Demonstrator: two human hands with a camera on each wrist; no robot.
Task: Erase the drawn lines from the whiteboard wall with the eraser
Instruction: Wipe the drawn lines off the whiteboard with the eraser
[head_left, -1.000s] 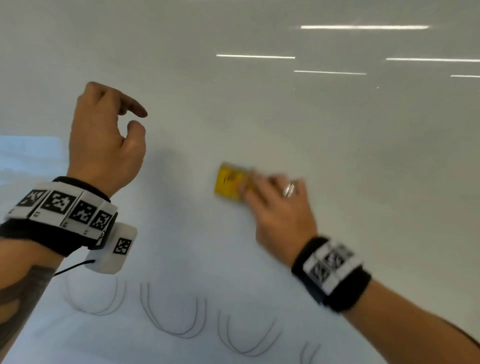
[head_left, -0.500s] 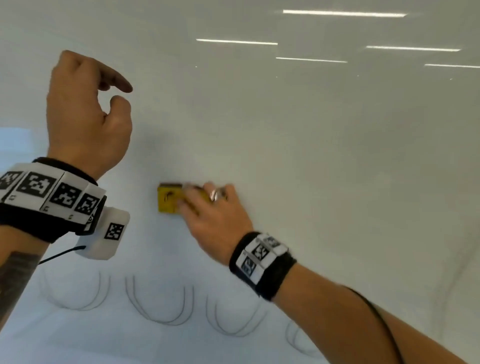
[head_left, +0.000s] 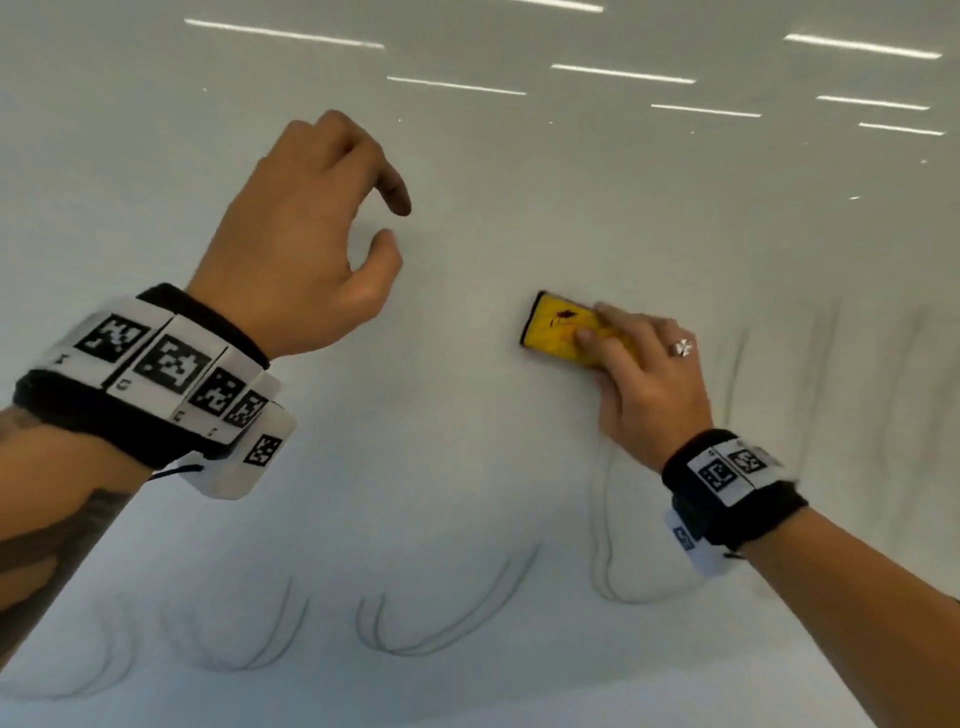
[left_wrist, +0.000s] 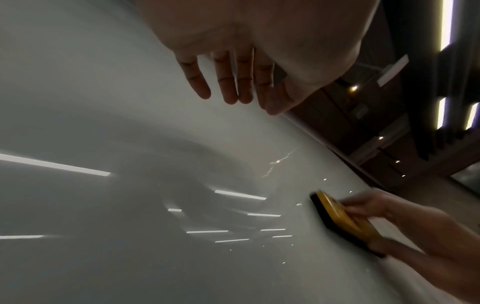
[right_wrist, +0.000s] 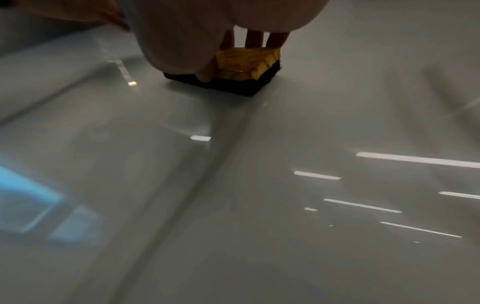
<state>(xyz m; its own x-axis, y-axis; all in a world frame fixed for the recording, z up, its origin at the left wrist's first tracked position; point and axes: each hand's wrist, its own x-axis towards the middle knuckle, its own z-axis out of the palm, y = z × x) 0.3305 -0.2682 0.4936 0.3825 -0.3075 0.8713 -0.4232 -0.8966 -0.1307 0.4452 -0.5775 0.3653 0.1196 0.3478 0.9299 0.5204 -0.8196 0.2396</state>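
While the eraser (head_left: 563, 332) lies flat on the whiteboard (head_left: 519, 467) under your right hand (head_left: 641, 379), your fingers grip its yellow back and press the black felt against the wall. Around it the surface looks already clean. Curved lines (head_left: 436, 618) remain in a row lower down, and some faint upright strokes (head_left: 821, 374) stand to the right, so I judge a good part is left. Your left hand (head_left: 306, 234) hangs near the wall, fingers relaxed, holding nothing.
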